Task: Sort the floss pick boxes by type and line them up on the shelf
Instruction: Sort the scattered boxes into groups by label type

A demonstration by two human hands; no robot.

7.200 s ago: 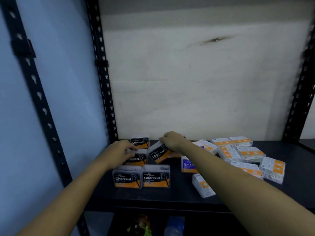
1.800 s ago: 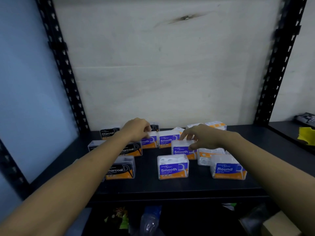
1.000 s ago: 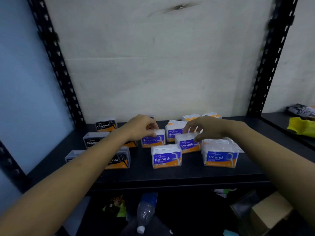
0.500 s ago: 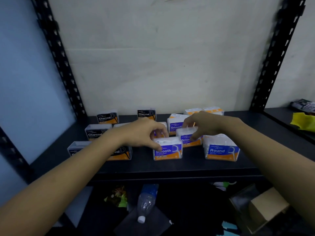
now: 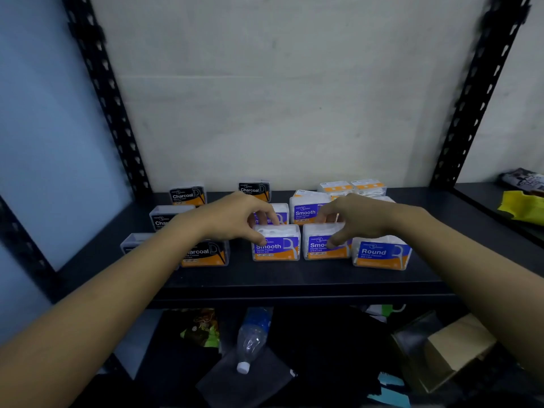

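Reaching over a dark shelf (image 5: 294, 278), both bare hands grip floss pick boxes in the front row. Left hand (image 5: 235, 220): fingers curled over the top of a Smooth box (image 5: 278, 245), thumb on its front left corner. Right hand (image 5: 357, 219): fingers arched over a second Smooth box (image 5: 321, 248), thumb pressed on its label. The two boxes stand upright, just beside each other. A Round box (image 5: 381, 254) stands just to their right. Behind them stand two more Smooth boxes (image 5: 307, 210). Charcoal boxes (image 5: 206, 254) occupy the shelf's left part, partly hidden by the left forearm. White-and-orange boxes (image 5: 351, 187) sit at the back right; their type cannot be read.
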